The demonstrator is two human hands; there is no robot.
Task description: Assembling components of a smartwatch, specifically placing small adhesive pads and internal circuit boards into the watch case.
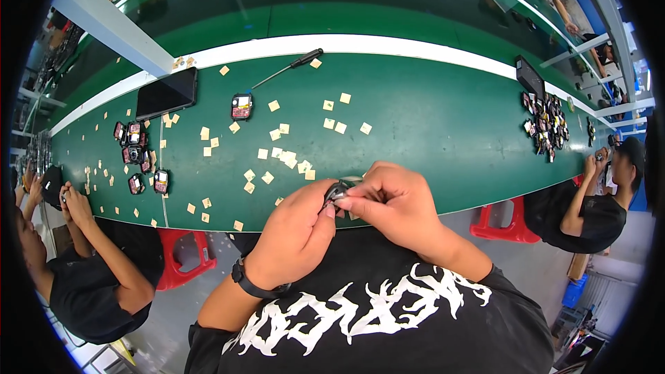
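At the long green workbench's point(429, 125) near edge, the left hand point(298, 228) grips a small, dark, rounded object point(337, 192), and the right hand point(396, 199) pinches it between thumb and forefinger. The green surface opens widest to the right, running to a heap of black-cased devices point(547, 125) toward the right end. Left and ahead, small cream square pieces point(287, 157) scatter down to the near edge; a black-handled metal screwdriver point(305, 59) lies beside the far edge's white strip point(388, 45). Fingers cover much of the object, leaving its kind unclear; the heaped devices overlap one another.
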